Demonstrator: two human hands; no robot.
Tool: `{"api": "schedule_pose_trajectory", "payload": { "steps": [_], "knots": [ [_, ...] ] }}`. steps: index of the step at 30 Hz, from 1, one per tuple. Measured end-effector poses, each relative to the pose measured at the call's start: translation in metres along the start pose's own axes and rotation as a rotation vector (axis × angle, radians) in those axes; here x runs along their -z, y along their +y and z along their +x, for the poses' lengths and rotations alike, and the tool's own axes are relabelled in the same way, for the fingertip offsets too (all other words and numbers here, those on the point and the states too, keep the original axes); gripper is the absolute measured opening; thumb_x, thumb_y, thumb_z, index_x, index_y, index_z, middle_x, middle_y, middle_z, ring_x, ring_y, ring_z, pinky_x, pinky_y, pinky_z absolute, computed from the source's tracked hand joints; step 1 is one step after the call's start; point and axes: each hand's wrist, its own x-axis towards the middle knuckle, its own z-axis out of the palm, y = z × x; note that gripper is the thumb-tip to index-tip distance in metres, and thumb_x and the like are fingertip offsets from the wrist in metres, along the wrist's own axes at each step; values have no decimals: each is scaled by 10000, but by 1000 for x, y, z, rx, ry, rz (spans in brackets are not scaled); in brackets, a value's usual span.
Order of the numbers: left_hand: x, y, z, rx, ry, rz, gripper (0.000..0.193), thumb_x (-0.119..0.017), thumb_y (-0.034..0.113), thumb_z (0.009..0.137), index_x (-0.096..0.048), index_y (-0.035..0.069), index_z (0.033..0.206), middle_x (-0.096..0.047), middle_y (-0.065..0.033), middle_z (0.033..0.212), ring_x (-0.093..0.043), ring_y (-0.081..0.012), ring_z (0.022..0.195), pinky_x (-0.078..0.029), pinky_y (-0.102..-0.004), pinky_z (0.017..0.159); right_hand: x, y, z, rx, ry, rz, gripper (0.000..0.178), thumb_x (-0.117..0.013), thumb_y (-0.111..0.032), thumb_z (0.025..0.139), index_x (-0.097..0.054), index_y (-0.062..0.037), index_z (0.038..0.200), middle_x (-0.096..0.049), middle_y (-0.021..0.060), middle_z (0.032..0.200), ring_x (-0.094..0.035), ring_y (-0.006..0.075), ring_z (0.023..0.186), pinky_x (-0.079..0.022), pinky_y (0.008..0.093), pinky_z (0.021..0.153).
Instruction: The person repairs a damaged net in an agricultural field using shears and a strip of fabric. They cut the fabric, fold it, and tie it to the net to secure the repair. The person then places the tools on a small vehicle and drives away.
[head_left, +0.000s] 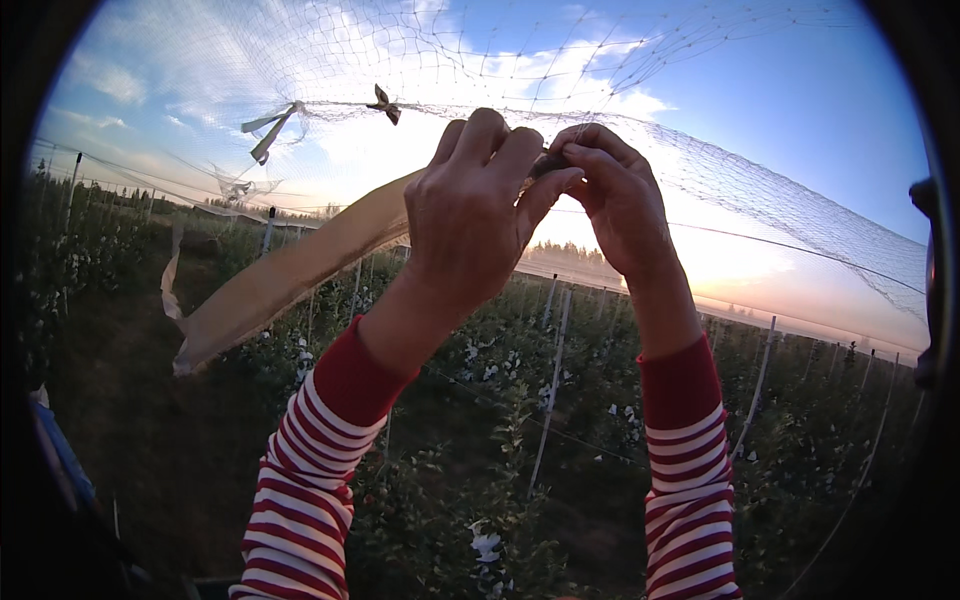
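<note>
The long, flat, beige fabric strip [300, 268] slanted from the L hand out to the left, its free end hanging loose w/ a thin, pale, frayed tail [172, 280] beside it; its upper end was hidden behind that hand. L hand [462, 195] had its fingers curled over, grasping the strip, thumb out toward the R. R hand [618, 190] was just beside it, fingers & thumb pinched on a small, dark, bunched bit of material [546, 165] btwn the two hands; couldn't tell if that was strip or net. Both arms were up, in red-and-white striped sleeves [310, 480] w/ solid red cuffs.

Fine white mesh net [740, 180] ran overhead L to R, its gathered edge right by the fingers. Left of the hands, a small, dark, knotted tie [382, 104] sat on that edge; farther left, a pale, dangling ribbon tie [272, 130].

Farther off: rows of leafy green plants [430, 500] w/ white patches, slim pale posts [553, 390] & thin wires btwn. Far bkgd: dark treeline [570, 258], low bright glow, blue sky [800, 90] w/ white clouds.
</note>
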Motion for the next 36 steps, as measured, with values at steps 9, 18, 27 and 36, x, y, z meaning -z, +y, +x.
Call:
{"api": "schedule_pose_trajectory", "payload": {
  "steps": [9, 18, 27, 36],
  "knots": [
    [-1, -22, 3, 329, -355, -541, 66, -576, 45, 921, -612, -4, 894, -576, -51, 861, -562, -129, 771, -454, -275, 685, -17, 14, -29, 271, 406, -185, 147, -513, -38, 910, -622, -26, 1009, -654, 70, 953, -646, 127, 829, -502, 286, 679],
    [6, -42, -2, 493, -373, -884, 122, -596, 86, 924, -618, -13, 857, -585, -68, 1004, -534, -129, 922, -435, -284, 822, -59, 65, -4, -6, 299, 307, 286, -541, -139, 953, -538, 13, 1195, -629, 60, 1053, -519, 149, 1111, -323, 312, 1023],
    [-7, -32, -17, 65, -540, -499, 37, -662, 74, 820, -654, 72, 856, -407, -133, 1407, -344, -338, 1297, -310, -446, 1045, -16, 9, -21, -137, 283, 120, 158, -520, -99, 936, -541, -6, 1063, -536, 25, 706, -494, 82, 500, -462, 262, 509],
    [-29, 7, -57, 92, -184, -78, 85, -680, 118, 810, -679, 76, 883, -444, -148, 1356, -402, -317, 1251, -343, -437, 978, -8, 6, -47, -375, 268, -101, 192, -618, -125, 912, -612, 9, 1050, -481, -23, 576, -447, 52, 427, -464, 231, 492]
  ]
}}
